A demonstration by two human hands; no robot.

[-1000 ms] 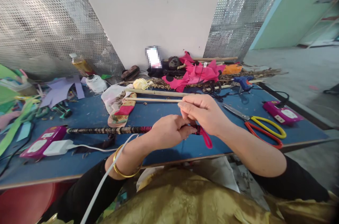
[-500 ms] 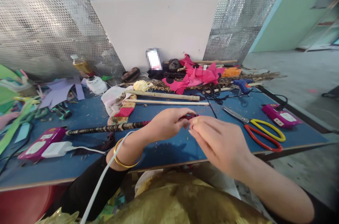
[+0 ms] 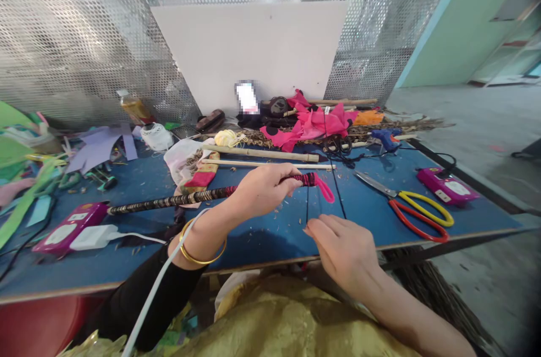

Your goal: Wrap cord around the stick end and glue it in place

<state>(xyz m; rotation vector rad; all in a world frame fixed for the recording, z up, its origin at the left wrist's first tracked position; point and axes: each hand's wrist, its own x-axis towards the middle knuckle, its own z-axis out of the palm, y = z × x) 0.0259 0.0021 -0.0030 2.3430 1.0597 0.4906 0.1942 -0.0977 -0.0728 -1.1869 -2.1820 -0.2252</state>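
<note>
Your right hand (image 3: 342,247) has dropped down and toward you from the end of the wrapped rod (image 3: 169,201), where half a second ago it sat close by your left hand (image 3: 264,191); the pink loop (image 3: 325,190) at the rod's tip now shows, and a dark thread (image 3: 307,205) stretches between tip and right fingertips.

At the left, the rod's far end lies right by a purple power block (image 3: 70,227) on the worktop (image 3: 253,236); whether they touch, you cannot tell from here. Turning or pushing the rod leftward could nudge that block and its white plug (image 3: 95,237). Next, a white cable (image 3: 160,272) crosses your left forearm over the gold bangle (image 3: 203,262) and might snag if you lift that arm. Further right, slack in the thread could let the wraps loosen, while too hard a tug could break it. A second dark strand (image 3: 339,193) lies just beside it and could tangle. Rightmost, the scissors (image 3: 393,192) point their blades toward your work; a wide swing of your right arm could strike them.

Your left grip is closed round the rod, short of its tip. Your right grip is pinched, fingertips together, apparently on the thread, well apart from the rod.
</note>
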